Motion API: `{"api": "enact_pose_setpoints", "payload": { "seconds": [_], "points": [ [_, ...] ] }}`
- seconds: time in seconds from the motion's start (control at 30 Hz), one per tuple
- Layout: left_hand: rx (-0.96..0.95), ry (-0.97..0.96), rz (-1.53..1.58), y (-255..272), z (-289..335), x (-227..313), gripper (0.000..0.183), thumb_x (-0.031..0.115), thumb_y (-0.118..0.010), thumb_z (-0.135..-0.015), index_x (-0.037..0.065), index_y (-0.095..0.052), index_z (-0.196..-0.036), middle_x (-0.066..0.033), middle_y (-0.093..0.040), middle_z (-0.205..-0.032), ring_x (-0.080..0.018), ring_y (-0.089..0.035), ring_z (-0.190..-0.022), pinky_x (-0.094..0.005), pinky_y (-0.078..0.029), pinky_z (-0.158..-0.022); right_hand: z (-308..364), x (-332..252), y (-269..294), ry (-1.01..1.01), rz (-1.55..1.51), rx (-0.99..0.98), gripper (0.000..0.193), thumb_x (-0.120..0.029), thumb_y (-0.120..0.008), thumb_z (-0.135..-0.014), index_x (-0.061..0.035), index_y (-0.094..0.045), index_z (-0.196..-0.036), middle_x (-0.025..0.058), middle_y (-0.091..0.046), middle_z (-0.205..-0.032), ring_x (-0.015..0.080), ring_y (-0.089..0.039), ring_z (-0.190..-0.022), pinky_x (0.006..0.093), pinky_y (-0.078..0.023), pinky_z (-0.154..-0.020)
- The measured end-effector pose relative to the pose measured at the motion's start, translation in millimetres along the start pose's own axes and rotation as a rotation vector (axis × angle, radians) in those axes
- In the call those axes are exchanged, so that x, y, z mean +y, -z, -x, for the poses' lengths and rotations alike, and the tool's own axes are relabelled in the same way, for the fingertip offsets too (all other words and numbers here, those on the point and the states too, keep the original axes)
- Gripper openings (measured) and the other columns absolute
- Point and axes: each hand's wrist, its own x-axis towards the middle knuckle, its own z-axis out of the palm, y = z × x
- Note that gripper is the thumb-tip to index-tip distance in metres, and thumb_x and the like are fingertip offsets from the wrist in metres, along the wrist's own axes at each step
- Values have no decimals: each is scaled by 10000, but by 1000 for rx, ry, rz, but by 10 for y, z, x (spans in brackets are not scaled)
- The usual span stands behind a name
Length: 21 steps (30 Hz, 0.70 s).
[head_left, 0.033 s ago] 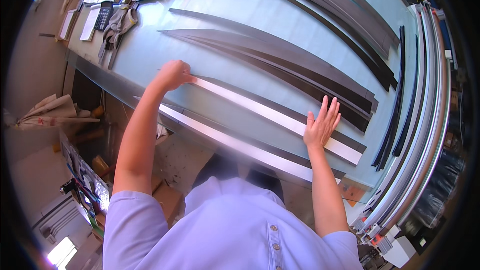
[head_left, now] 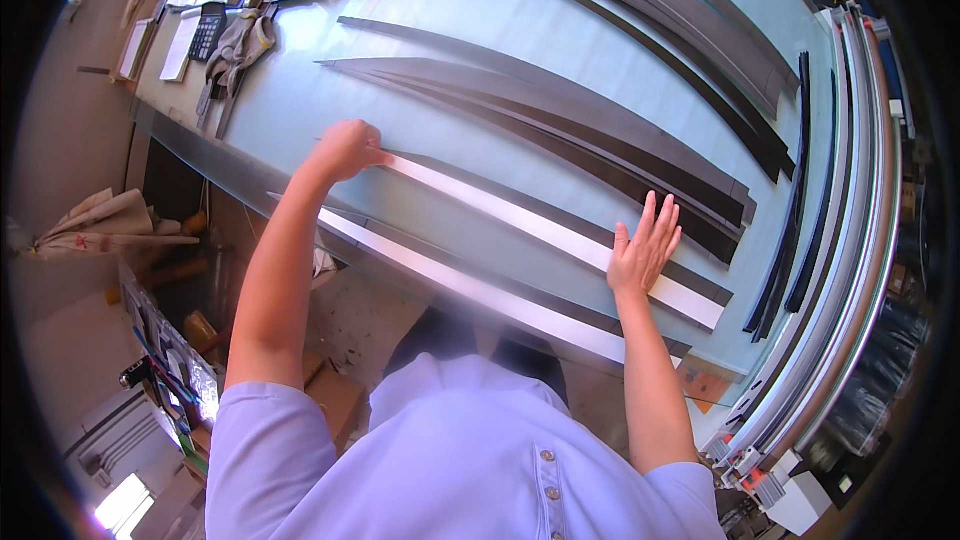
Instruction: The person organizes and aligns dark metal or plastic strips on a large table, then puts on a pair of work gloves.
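Observation:
A long strip (head_left: 500, 212), white along one side and dark grey along the other, lies slantwise across the glass-like tabletop (head_left: 290, 100). At its left end my left hand (head_left: 350, 148) is closed, fingers bent and pinching the strip's tip; the fingertips are partly hidden. Toward the strip's right end my right hand (head_left: 643, 250) rests flat on it with the fingers stretched out, covering a short length. Nearer to me, a second white and dark grey strip (head_left: 470, 292) runs along the table's front edge. Beyond my hands lie several dark grey strips (head_left: 560, 125), overlapping.
More dark strips (head_left: 680, 25) lie at the far side. Long rails (head_left: 850, 240) bound the table's right, with narrow black strips (head_left: 792, 220) beside them. A calculator (head_left: 208, 32), grey gloves (head_left: 240, 48) and papers sit at the far left. Cardboard boxes (head_left: 335, 395) stand below.

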Motion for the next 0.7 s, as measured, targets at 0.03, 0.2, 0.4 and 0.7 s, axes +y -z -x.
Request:
{"api": "enact_pose_setpoints", "payload": {
  "seconds": [0.03,0.2,0.4,0.7],
  "points": [
    [9,-6,-2,-10,-5,-10,314,283,-817,-807,2,-683,-764,-126,-664,-653,-278,-636,-637,-416,-485,-605,-1,-4,3,1,-3,1,719,-382,-594,-983,-138,-319,-1601,198,-250,-1661,400,-238,-1530,563,-160,-1234],
    [25,20,69,-133,-87,-114,319,287,-833,-775,-7,-712,-787,-180,-664,-673,-352,-642,-616,-454,-509,-610,9,51,-27,-2,-14,-5,740,-375,-616,-966,-139,-318,-1602,199,-244,-1664,402,-232,-1533,571,-161,-1232],
    [231,8,-239,-131,9,-103,368,311,-817,-807,-5,-628,-829,-194,-632,-692,-316,-675,-615,-450,-515,-577,9,73,-62,-25,-21,-3,751,-420,-601,-972,-158,-306,-1611,193,-230,-1671,385,-209,-1545,563,-143,-1242],
    [201,289,24,-41,74,-265,416,307,-827,-812,12,-587,-979,-190,-667,-919,-356,-689,-767,-464,-533,-668,12,59,-40,-37,-34,5,748,-429,-597,-977,-160,-306,-1611,181,-217,-1678,382,-214,-1542,546,-143,-1246]
  ]
}}
